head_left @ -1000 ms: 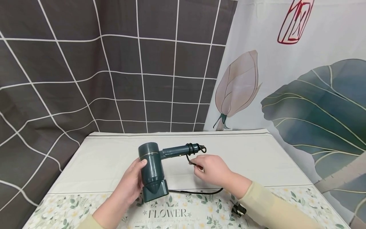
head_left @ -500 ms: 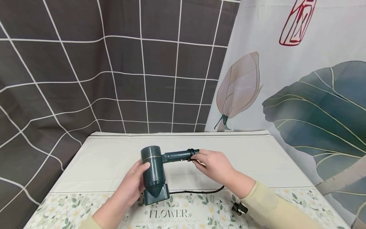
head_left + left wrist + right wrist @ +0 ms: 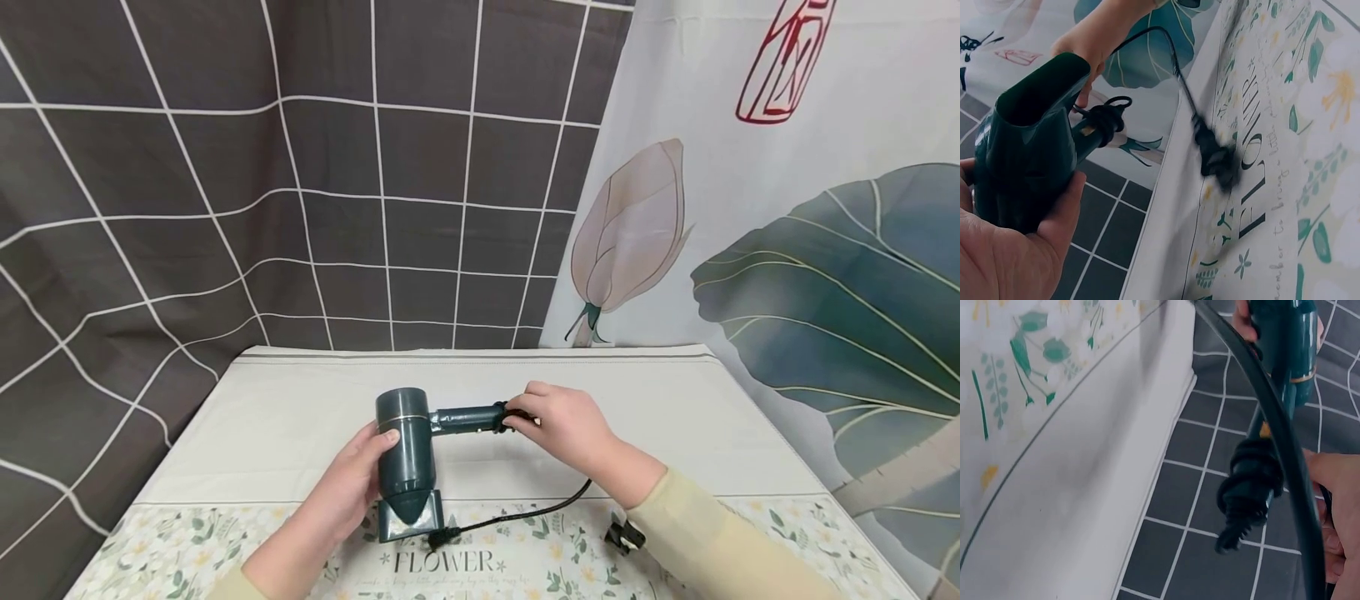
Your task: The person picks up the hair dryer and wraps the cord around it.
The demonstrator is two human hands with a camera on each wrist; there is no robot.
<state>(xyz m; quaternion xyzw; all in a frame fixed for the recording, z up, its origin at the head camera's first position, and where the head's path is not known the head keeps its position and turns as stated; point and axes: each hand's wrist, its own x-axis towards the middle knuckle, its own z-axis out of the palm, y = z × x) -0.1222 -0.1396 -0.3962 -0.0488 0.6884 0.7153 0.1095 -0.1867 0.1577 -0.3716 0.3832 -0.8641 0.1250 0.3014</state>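
A dark teal hair dryer (image 3: 407, 462) is held over the table, its handle pointing right and its flat nozzle toward me. My left hand (image 3: 348, 483) grips the barrel, thumb across the front. Turns of black cord (image 3: 1250, 469) are wound round the handle near its end. At that end my right hand (image 3: 566, 425) pinches the cord between thumb and fingers. From that hand a loose length sags to the left, ending in a black plug (image 3: 1216, 159) that hangs below the nozzle, blurred in the left wrist view.
A white table cover (image 3: 300, 417) with a floral front band and the word FLOWER lies beneath. Behind stand a dark checked curtain (image 3: 420, 233) and a white curtain with plant prints (image 3: 697, 83). A small black object (image 3: 624, 535) is beside the right sleeve.
My right hand has risen to the handle's end, bringing the cord against it. The plug has swung into view below the nozzle. The dryer has shifted slightly down and right, its handle now more level.
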